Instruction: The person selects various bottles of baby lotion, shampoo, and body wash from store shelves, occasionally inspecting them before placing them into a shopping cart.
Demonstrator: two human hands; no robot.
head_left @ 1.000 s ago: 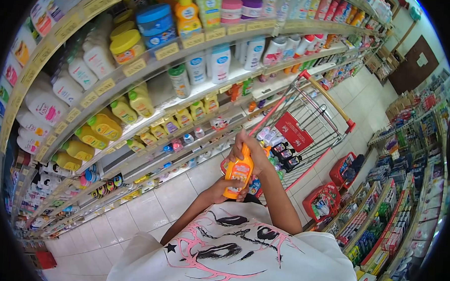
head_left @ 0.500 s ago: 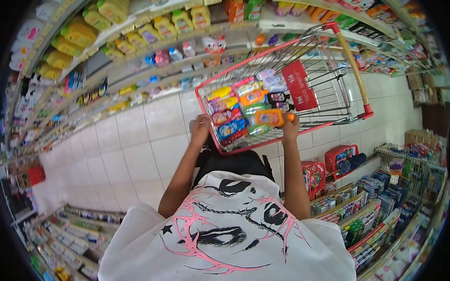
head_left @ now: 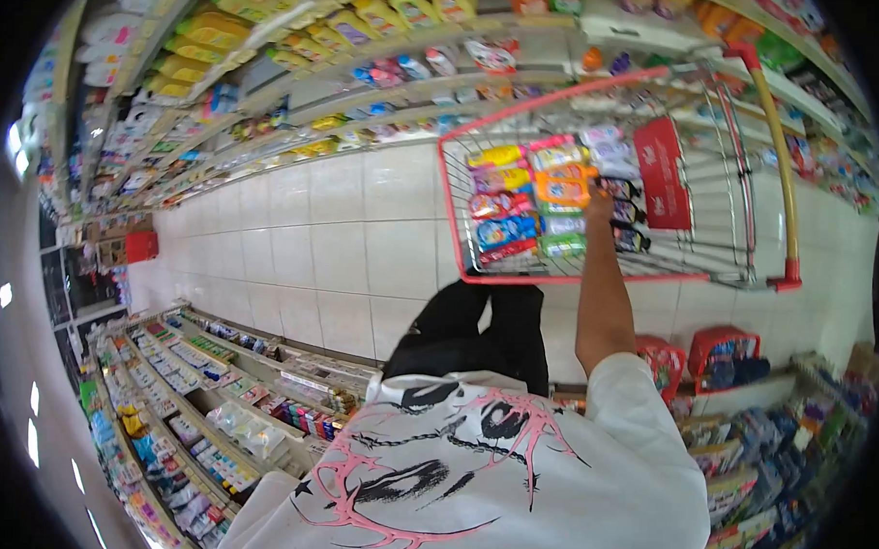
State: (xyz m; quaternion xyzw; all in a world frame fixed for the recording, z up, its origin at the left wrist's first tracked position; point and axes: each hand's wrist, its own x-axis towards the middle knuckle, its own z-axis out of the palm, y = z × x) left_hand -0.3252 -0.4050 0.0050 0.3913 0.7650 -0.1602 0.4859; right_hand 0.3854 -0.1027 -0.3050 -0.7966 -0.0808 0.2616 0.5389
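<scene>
Reaching into a shopping cart [head_left: 526,279], the right hand [head_left: 597,200] is at the right-hand end of an orange bottle [head_left: 562,193], its fingers curled there; whether they grip it or have let go, I cannot tell. The bottle lies among the goods, just on the near side of another orange bottle [head_left: 562,172]. Half a second ago it was over the green packs nearer the person, and the left hand was at the cart's left end; now that hand is out of view. The right forearm [head_left: 608,290] crosses the near rim, hiding part of it. Left of the bottle are bright packs, among them a blue one [head_left: 506,230]; to the right are dark bottles [head_left: 632,213] and a red sign [head_left: 662,174]. Along the far side, shelves [head_left: 526,24] hold yellow bottles [head_left: 380,17]. Pale floor tiles [head_left: 316,202] stretch left, and two red baskets [head_left: 724,333] sit near right, beside the white sleeve [head_left: 638,398].
</scene>
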